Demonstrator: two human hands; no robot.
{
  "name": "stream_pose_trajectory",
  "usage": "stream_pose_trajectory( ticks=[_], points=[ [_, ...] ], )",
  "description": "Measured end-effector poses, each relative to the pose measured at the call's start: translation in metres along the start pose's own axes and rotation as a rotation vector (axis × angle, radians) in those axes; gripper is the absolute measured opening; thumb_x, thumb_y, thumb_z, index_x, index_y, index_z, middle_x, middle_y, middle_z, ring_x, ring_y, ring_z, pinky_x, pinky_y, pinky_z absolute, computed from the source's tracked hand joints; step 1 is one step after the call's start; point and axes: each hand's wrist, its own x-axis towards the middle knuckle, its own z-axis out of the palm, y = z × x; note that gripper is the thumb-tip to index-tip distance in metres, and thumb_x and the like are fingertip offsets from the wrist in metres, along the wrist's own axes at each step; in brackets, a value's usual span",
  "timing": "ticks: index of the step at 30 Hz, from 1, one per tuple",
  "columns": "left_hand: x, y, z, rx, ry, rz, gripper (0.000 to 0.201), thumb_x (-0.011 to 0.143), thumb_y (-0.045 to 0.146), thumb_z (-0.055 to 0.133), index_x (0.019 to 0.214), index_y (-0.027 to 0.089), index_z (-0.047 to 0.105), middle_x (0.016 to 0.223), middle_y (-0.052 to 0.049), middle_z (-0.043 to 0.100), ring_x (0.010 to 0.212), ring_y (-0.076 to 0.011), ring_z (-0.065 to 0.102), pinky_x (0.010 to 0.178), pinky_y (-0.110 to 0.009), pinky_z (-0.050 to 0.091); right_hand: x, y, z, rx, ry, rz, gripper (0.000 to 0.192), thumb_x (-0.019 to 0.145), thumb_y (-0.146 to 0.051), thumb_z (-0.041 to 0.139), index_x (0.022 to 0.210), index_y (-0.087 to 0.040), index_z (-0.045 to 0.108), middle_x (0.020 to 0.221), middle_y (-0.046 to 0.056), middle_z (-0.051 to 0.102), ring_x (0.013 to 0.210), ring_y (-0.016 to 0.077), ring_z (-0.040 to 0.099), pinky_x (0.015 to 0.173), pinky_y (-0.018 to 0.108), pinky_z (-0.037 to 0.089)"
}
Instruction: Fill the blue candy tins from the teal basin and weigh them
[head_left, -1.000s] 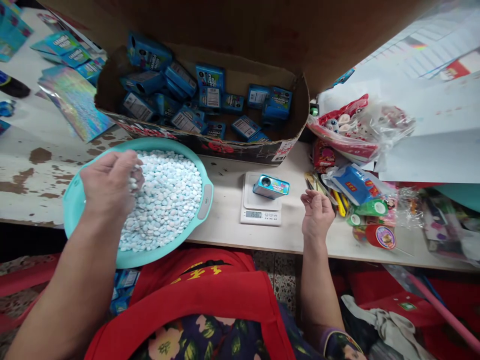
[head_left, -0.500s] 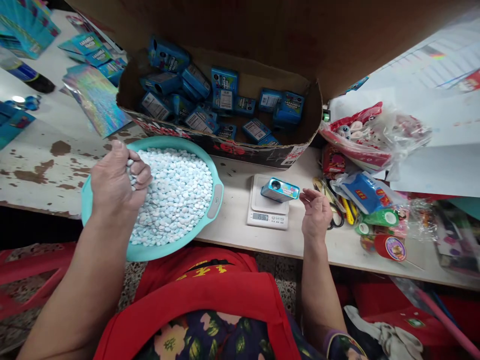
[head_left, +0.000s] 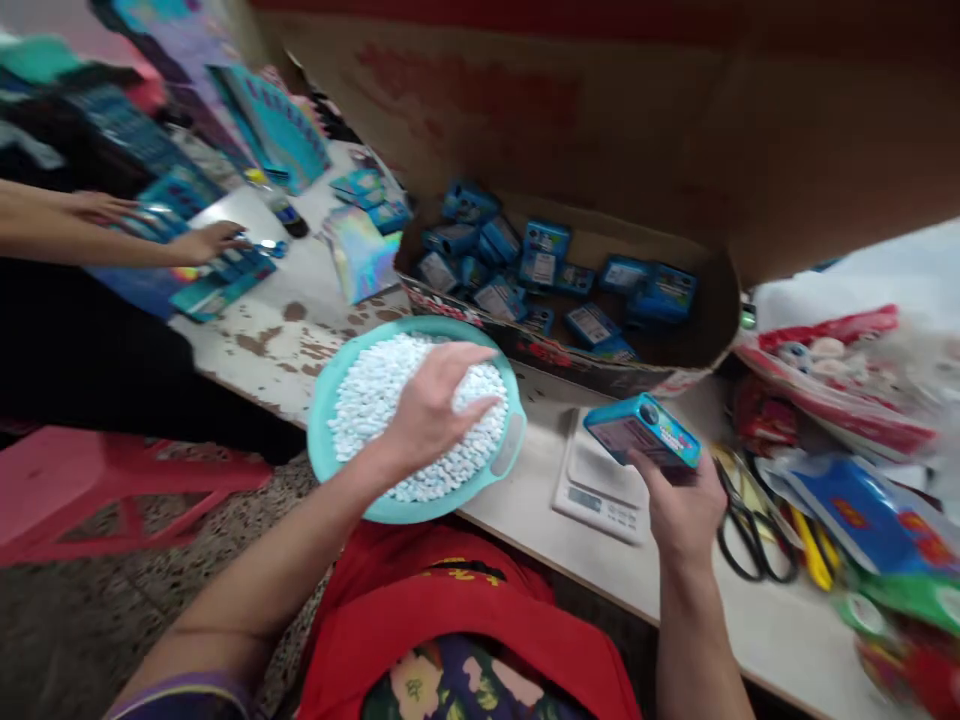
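**Right hand (head_left: 686,490) on a candy carton (head_left: 645,430), left hand (head_left: 439,400) spread over the bowl (head_left: 319,430)**

Feed's a bit blurred, near to far:

Nearest me: red apron (head_left: 465,630) with yellow lettering, at the edge of the white table (head_left: 517,500). Pink stool (head_left: 67,490) on the floor, left.

Right hand: thumb and fingers closed around the near right end of the blue carton. Carton is tilted, round hole on its upper face, held over the far part of the white digital scale (head_left: 600,515). I can't tell if it touches the plate; display too blurred to read.

Left hand: thumb well apart from the fingers, wide gap, over pale blue-and-white candies (head_left: 367,390). Turquoise bowl sits left of the scale.

Right of the right hand: black scissors (head_left: 750,540), yellow cutter (head_left: 814,555), blue packet (head_left: 862,510).

Farther: cardboard box (head_left: 570,365) behind bowl and scale, more blue cartons (head_left: 544,255) lying jumbled inside. Red-and-clear bag (head_left: 832,370) to its right.

Far left: co-worker's two hands (head_left: 214,242) at blue packaging (head_left: 225,285); dark bottle (head_left: 281,205) with yellow cap just beyond.
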Motion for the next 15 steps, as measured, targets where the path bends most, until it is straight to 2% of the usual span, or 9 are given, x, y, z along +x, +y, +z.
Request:
stream_pose_trajectory(
  ticks=[2, 4, 5, 6, 8, 10, 11, 13, 15],
  points=[
    [0.010, 0.023, -0.001, -0.106, -0.193, 0.106, 0.052, 0.087, 0.035, 0.062, 0.135, 0.024, 0.046, 0.132, -0.011, 0.057, 0.128, -0.0245, 0.050, 0.107, -0.042, 0.042, -0.006, -0.028, 0.021, 0.019, -0.135, -0.081, 0.041, 0.065, -0.037, 0.083, 0.097, -0.019, 0.065, 0.085, 0.002, 0.068, 0.075, 0.0166, 0.062, 0.074, 0.033, 0.053],
    [0.018, 0.038, -0.007, -0.151, -0.358, 0.143, 0.049, 0.088, 0.032, 0.060, 0.135, 0.025, 0.047, 0.128, -0.009, 0.059, 0.124, -0.0240, 0.053, 0.102, -0.038, 0.046, -0.013, -0.058, 0.042, 0.022, -0.337, -0.185, 0.037, 0.070, -0.036, 0.081, 0.101, -0.021, 0.066, 0.090, 0.003, 0.070, 0.079, 0.0176, 0.064, 0.077, 0.033, 0.054],
    [0.021, 0.042, -0.013, -0.167, -0.400, 0.129, 0.044, 0.089, 0.031, 0.059, 0.132, 0.025, 0.049, 0.123, -0.008, 0.062, 0.119, -0.0228, 0.057, 0.097, -0.036, 0.048, -0.015, -0.071, 0.051, 0.043, -0.417, -0.235, 0.037, 0.073, -0.036, 0.079, 0.105, -0.022, 0.065, 0.095, 0.004, 0.070, 0.082, 0.0183, 0.065, 0.079, 0.034, 0.055],
    [0.023, 0.042, -0.021, -0.182, -0.397, 0.097, 0.039, 0.089, 0.031, 0.059, 0.128, 0.024, 0.052, 0.118, -0.007, 0.064, 0.112, -0.0212, 0.060, 0.093, -0.033, 0.050, -0.015, -0.081, 0.058, 0.073, -0.474, -0.275, 0.041, 0.075, -0.035, 0.078, 0.111, -0.024, 0.064, 0.102, 0.005, 0.070, 0.088, 0.0193, 0.066, 0.081, 0.035, 0.056],
    [0.024, 0.028, -0.042, -0.186, -0.268, -0.011, 0.037, 0.088, 0.036, 0.062, 0.121, 0.022, 0.056, 0.114, -0.006, 0.067, 0.104, -0.0197, 0.063, 0.090, -0.031, 0.050, -0.009, -0.094, 0.067, 0.125, -0.504, -0.340, 0.057, 0.075, -0.035, 0.078, 0.127, -0.027, 0.055, 0.122, 0.007, 0.064, 0.106, 0.0219, 0.064, 0.089, 0.038, 0.056],
    [0.020, -0.006, -0.068, -0.100, -0.030, -0.186, 0.043, 0.082, 0.043, 0.068, 0.117, 0.022, 0.057, 0.113, -0.006, 0.068, 0.103, -0.0209, 0.064, 0.090, -0.032, 0.050, 0.007, -0.096, 0.067, 0.110, -0.437, -0.388, 0.068, 0.074, -0.035, 0.078, 0.135, -0.028, 0.049, 0.136, 0.008, 0.055, 0.119, 0.0241, 0.058, 0.097, 0.042, 0.053],
    [0.016, -0.031, -0.081, -0.018, 0.076, -0.305, 0.045, 0.080, 0.044, 0.069, 0.117, 0.022, 0.057, 0.112, -0.005, 0.068, 0.102, -0.0219, 0.064, 0.089, -0.033, 0.050, 0.019, -0.094, 0.066, 0.071, -0.391, -0.407, 0.064, 0.075, -0.036, 0.077, 0.133, -0.028, 0.051, 0.135, 0.008, 0.055, 0.120, 0.0246, 0.057, 0.099, 0.043, 0.052],
    [0.007, -0.093, -0.104, 0.208, 0.279, -0.561, 0.047, 0.076, 0.048, 0.070, 0.114, 0.023, 0.058, 0.104, -0.004, 0.068, 0.095, -0.0246, 0.065, 0.083, -0.038, 0.050, 0.047, -0.090, 0.065, -0.045, -0.288, -0.429, 0.047, 0.078, -0.039, 0.074, 0.121, -0.025, 0.062, 0.123, 0.008, 0.063, 0.111, 0.0242, 0.062, 0.098, 0.044, 0.052],
    [-0.001, -0.164, -0.120, 0.379, 0.334, -0.794, 0.053, 0.071, 0.052, 0.071, 0.112, 0.022, 0.057, 0.096, -0.004, 0.066, 0.098, -0.0294, 0.063, 0.082, -0.043, 0.047, 0.079, -0.087, 0.070, -0.184, -0.250, -0.422, 0.037, 0.079, -0.044, 0.071, 0.109, -0.023, 0.068, 0.109, 0.007, 0.069, 0.098, 0.0234, 0.067, 0.094, 0.043, 0.053]
  ],
)
